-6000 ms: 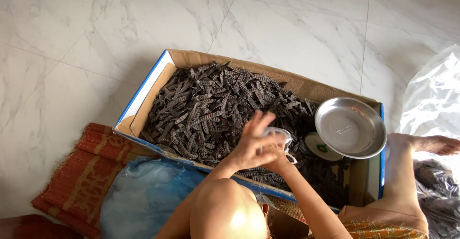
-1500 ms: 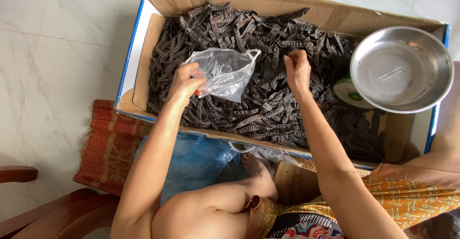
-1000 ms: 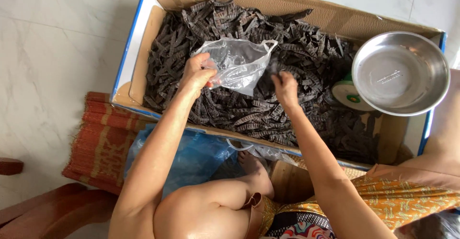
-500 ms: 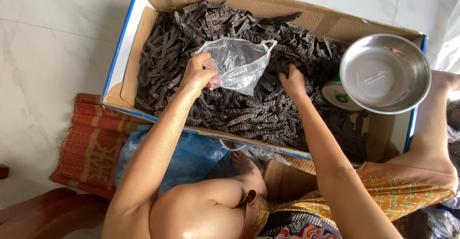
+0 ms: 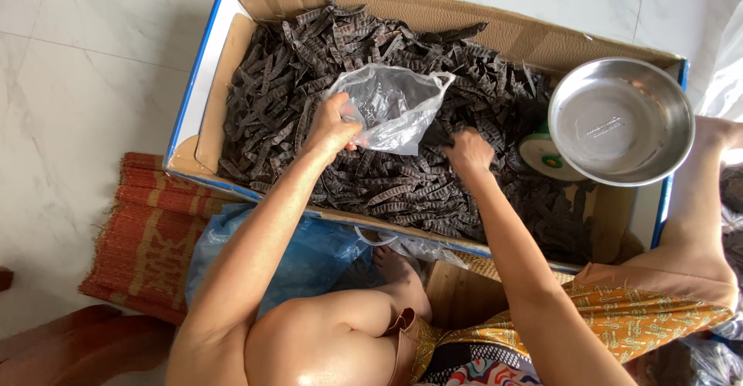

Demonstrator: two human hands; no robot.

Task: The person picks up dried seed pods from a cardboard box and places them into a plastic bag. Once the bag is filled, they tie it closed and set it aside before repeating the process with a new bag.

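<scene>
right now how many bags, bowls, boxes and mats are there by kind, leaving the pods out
clear plastic bag in the left hand: 1
blue plastic bag: 1
metal bowl: 1
cardboard box: 1
woven mat: 1
total: 5
The right hand is down among the dark pods, which are too many to count.

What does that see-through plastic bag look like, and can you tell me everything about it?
The clear plastic bag is a thin, crinkly carrier-style bag with a loop handle at its upper right corner. It looks shiny and wrinkled, and the dark pods show through it. It is held open above the pile inside the cardboard box. The left hand pinches its left edge, while the right hand is close to its lower right side, gripping pods. Whether anything is inside yet is hard to tell.
</scene>
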